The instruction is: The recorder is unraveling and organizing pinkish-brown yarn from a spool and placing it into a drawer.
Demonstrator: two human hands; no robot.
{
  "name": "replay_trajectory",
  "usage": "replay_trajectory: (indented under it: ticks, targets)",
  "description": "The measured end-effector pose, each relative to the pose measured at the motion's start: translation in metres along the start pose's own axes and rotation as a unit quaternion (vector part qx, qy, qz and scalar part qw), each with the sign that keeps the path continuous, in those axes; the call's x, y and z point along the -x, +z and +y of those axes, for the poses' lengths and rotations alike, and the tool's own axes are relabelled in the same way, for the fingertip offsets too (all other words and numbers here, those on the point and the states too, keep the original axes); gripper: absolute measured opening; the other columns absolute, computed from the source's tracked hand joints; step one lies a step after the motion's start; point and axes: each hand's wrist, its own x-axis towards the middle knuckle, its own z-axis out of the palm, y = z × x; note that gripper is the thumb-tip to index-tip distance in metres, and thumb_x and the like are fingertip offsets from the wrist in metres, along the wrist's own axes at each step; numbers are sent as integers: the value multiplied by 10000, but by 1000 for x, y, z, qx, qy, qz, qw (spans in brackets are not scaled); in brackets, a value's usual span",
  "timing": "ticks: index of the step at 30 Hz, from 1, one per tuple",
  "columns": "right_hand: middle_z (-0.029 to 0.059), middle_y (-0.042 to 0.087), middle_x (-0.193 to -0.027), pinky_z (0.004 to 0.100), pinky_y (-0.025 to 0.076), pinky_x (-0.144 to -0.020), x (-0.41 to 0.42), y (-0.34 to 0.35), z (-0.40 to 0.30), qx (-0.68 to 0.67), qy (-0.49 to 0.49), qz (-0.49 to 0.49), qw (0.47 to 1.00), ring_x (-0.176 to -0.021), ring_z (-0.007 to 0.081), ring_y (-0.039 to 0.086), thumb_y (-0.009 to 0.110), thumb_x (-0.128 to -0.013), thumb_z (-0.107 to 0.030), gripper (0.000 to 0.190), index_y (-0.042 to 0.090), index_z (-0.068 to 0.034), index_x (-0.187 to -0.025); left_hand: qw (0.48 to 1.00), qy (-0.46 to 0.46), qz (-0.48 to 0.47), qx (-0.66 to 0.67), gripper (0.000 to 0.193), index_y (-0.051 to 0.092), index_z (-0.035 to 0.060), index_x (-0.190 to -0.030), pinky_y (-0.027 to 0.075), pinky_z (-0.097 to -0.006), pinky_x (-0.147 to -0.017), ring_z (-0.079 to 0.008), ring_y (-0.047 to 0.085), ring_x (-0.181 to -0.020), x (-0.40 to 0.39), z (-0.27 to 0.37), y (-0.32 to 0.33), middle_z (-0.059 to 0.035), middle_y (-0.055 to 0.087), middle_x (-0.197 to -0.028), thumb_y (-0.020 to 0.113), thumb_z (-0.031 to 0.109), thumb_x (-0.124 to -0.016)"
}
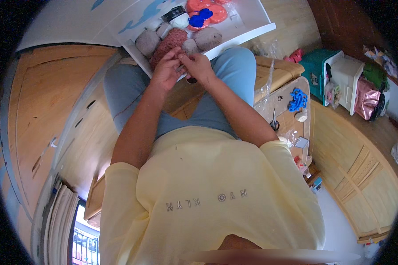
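My left hand (165, 71) and my right hand (199, 66) meet over the near edge of an open white drawer (252, 34). Their fingertips come together beside a dusty-red ball of yarn (172, 41); whether something small or a strand lies between them is too small to tell. Around that ball sit grey yarn balls (147, 43), another grey-brown ball (208, 38) and a white ball with a black label (179, 20). Farther back are coral yarn skeins (218, 13) with a small blue yarn bundle (200, 18) on top. A thin reddish strand crosses the trouser leg on the left.
On a side table at the right lie black-handled scissors (274, 124), blue cord (298, 100), a small white roll (300, 116) and clear plastic wrap (268, 79). Green and white storage bins (318, 71) stand beyond. My knees are just below the drawer.
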Motion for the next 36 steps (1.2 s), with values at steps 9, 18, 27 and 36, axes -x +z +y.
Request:
replay_trajectory:
  ticks: [9, 18, 27, 36]
  targets:
    - [63, 604, -662, 243, 416, -379, -19, 13, 4, -149, 97, -34, 984, -490, 144, 587, 668, -826, -296, 295, 602, -9, -831, 997, 62, 25, -37, 335, 543, 87, -1145, 451, -363, -740, -189, 543, -891, -8, -11, -4, -48, 577, -1012, 505, -19, -829]
    - [100, 624, -939, 307, 519, -558, 34, -9, -14, -442, 132, 52, 886, -639, 205, 636, 636, -871, -214, 291, 492, -73, -1080, 988, -9, 145, 41, 192, 562, 66, -1013, 462, -410, -861, -230, 584, -947, -4, -9, -19, -74, 610, -1018, 566, 229, -911]
    - [143, 591, -1098, 343, 545, -707, 91, -127, -53, -529, -26, 43, 847, -827, 240, 640, 534, -933, -291, 312, 529, -41, -1120, 978, -30, 204, -25, 145, 570, 113, -967, 484, -324, -803, -189, 619, -914, 21, -8, -14, -53, 650, -937, 601, 237, -899]
    - [190, 578, -1146, 392, 525, -815, 97, -135, -70, -488, -48, -7, 872, -931, 275, 628, 523, -940, -284, 303, 534, -32, -1107, 969, 23, 168, -178, 201, 611, 91, -1032, 489, -256, -628, -130, 629, -725, 26, -45, -2, -33, 666, -853, 618, 221, -878]
